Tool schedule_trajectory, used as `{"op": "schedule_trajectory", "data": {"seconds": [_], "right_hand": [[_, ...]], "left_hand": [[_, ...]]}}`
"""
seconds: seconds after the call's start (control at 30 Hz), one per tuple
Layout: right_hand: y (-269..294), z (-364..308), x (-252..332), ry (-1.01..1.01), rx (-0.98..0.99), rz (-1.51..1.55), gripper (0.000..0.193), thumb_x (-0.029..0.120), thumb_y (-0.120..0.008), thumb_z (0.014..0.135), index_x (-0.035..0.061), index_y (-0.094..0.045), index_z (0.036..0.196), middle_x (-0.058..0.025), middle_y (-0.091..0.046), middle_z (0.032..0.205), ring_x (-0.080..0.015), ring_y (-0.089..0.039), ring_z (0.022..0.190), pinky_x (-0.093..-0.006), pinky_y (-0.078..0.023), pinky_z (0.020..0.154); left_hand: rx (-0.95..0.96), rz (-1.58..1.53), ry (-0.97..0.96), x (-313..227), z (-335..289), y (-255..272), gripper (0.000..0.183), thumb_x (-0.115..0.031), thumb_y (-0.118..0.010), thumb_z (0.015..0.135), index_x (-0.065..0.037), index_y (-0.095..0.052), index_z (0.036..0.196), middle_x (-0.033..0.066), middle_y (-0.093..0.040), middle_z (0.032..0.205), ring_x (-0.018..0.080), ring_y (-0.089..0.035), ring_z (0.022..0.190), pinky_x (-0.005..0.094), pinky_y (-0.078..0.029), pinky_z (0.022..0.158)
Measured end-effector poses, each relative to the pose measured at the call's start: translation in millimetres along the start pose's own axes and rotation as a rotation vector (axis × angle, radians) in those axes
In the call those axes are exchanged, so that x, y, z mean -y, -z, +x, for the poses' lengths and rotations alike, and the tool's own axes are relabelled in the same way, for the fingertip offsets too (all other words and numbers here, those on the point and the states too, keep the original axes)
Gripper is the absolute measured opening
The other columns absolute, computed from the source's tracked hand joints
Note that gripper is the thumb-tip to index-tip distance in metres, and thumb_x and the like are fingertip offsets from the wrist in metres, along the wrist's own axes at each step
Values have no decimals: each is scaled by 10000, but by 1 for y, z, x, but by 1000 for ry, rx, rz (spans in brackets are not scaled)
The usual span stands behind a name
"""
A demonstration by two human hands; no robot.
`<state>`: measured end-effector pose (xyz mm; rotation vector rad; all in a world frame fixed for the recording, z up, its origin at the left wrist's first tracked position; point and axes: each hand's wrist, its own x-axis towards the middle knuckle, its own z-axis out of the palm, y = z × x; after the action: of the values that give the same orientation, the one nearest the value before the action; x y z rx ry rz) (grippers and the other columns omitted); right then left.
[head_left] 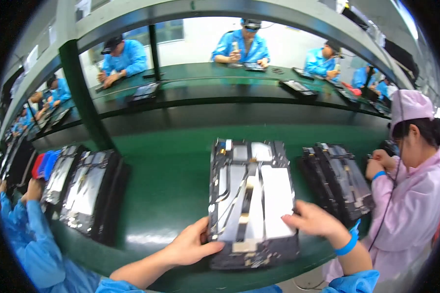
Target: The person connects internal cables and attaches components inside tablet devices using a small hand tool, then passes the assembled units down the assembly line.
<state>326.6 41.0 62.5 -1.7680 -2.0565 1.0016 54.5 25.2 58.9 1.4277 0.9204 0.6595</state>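
In front of me is an opened tablet (277,195), its silver battery plates, dark ribbon cable and black frame facing up. Whether it is a single one or the top of a stack, I cannot tell. My left hand (195,244) grips its lower left edge, thumb over the top and fingers partly hidden at the side. On the right edge is my right hand (320,222), thumb lying on the silver plate and fingers around the side. A blue band (348,244) circles my right wrist.
Stacks of opened tablets (85,190) stand on the green table (156,195) at left; more stacks (347,178) stand at right. Red and blue bins (46,165) are farther left. A pink-clad person (410,195) sits close at right; a blue-sleeved person (36,234) works at left.
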Motion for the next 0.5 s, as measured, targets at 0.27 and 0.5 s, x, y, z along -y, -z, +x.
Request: {"op": "schedule_trajectory", "data": {"seconds": [0.27,0.5], "right_hand": [[-83,21,48,131,439,-138,485,453,-472,716,-29,-479,771,-207,-538,655,-349,-530,632,-391,-411,569],[-63,99,83,166,-159,-398,369,415,-476,716,112,-517,921,-136,-571,680,-301,-549,686,-381,-421,605]], "left_hand": [[-319,824,51,63,-106,36,544,-309,-594,656,24,-420,1049,152,-439,833,257,-390,769,322,-336,717],[-334,908,-182,83,-139,11,558,-312,-667,576,1,-477,997,206,-427,1034,335,-442,938,376,-367,786]]}}
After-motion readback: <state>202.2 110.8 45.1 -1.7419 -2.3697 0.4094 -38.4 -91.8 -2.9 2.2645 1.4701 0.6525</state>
